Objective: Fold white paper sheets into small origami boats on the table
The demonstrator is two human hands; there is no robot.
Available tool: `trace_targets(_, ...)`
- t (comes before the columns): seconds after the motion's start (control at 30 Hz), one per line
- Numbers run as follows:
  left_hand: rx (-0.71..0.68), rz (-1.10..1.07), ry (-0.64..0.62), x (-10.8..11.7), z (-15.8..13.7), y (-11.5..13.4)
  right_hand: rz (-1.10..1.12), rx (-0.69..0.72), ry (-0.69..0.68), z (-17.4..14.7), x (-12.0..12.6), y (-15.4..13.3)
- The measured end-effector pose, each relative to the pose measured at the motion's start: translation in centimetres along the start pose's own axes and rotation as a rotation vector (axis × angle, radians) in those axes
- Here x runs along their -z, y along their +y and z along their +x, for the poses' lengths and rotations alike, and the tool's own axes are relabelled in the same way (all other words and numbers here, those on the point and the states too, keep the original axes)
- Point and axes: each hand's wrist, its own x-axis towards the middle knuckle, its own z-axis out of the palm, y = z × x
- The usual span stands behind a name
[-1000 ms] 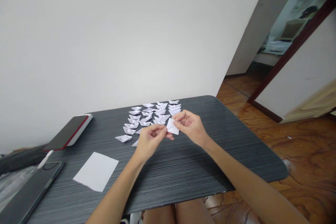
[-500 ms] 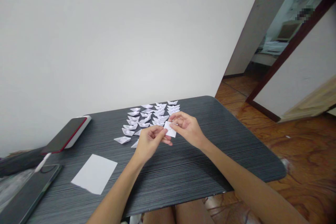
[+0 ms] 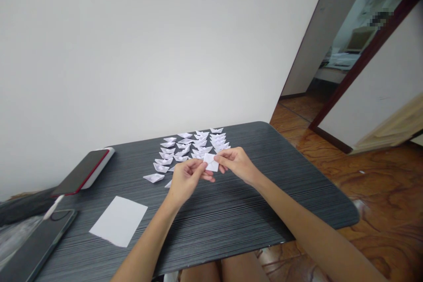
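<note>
A small folded piece of white paper (image 3: pixel 211 164) is held between my two hands above the dark table. My left hand (image 3: pixel 187 177) pinches its left side between thumb and fingers. At its upper right corner, my right hand (image 3: pixel 238 164) has thumb and forefinger closed on the paper. Just beyond my hands, several white paper boats (image 3: pixel 183 146) stand in rows on the table, the nearest ones partly covered by my hands. One paper boat (image 3: pixel 153 178) sits apart at the left front of the group.
A flat white paper sheet (image 3: pixel 119 221) lies left of my left forearm on the dark table (image 3: pixel 228 224). Farther left are a red-edged device (image 3: pixel 82 172) and a dark phone (image 3: pixel 39 242), with a white cable plug (image 3: pixel 53 207) between them. A white wall rises behind.
My right hand has drawn its fingers in and come slightly lower, now pinching the folded paper's upper right corner. The left hand keeps its hold, and the paper has shifted slightly left.
</note>
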Motion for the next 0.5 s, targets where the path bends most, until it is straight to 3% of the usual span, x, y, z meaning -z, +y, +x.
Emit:
trace_targets(0.37,0.027,0.079,-0.037,0.1,0.3,-0.8,-0.011,-0.040,-0.058,0.2,-0.5,0.8)
trace_targets(0.5,0.018,-0.007,-0.138,0.2,0.4,-0.5,0.039,-0.054,-0.022,0.2,-0.9,0.5)
